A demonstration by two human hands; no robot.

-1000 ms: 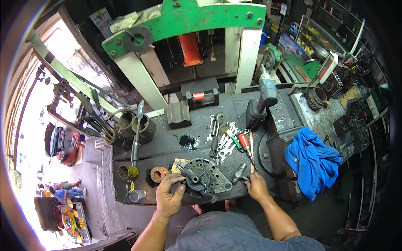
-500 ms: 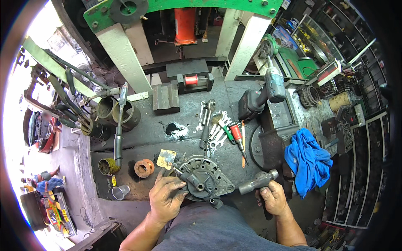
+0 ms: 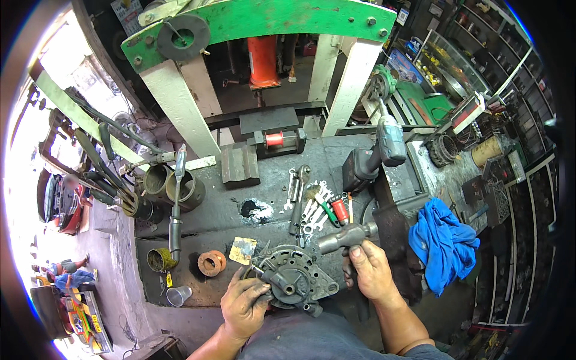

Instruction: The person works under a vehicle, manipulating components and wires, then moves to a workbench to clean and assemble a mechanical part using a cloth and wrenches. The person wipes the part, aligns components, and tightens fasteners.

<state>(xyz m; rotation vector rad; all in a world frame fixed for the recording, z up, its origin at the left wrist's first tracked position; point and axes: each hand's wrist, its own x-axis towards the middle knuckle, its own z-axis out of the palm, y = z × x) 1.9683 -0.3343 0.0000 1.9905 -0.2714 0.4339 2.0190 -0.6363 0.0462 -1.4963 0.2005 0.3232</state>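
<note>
My left hand (image 3: pixel 243 300) is closed at the left side of the round grey metal housing (image 3: pixel 297 282), its fingers around what looks like a short metal tool (image 3: pixel 257 268) set against the housing; the fingers partly hide it. My right hand (image 3: pixel 372 273) grips a ball-peen hammer (image 3: pixel 336 243), raised beside and above the housing's right side. A copper-coloured spool (image 3: pixel 211 264) and a yellowish square piece (image 3: pixel 243 250) lie just left of the housing.
The grey bench (image 3: pixel 276 150) holds wrenches (image 3: pixel 312 222), a red screwdriver (image 3: pixel 339 209), an impact driver (image 3: pixel 390 141), a blue cloth (image 3: pixel 444 246), tool cans (image 3: pixel 135 207) and a clear cup (image 3: pixel 179 295). A green-and-white press (image 3: pixel 318 18) stands behind. Another person (image 3: pixel 75 276) is far left.
My right hand has lifted the hammer off the bench and swung it up and leftward toward the housing. My left hand has shifted slightly at the housing's left side.
</note>
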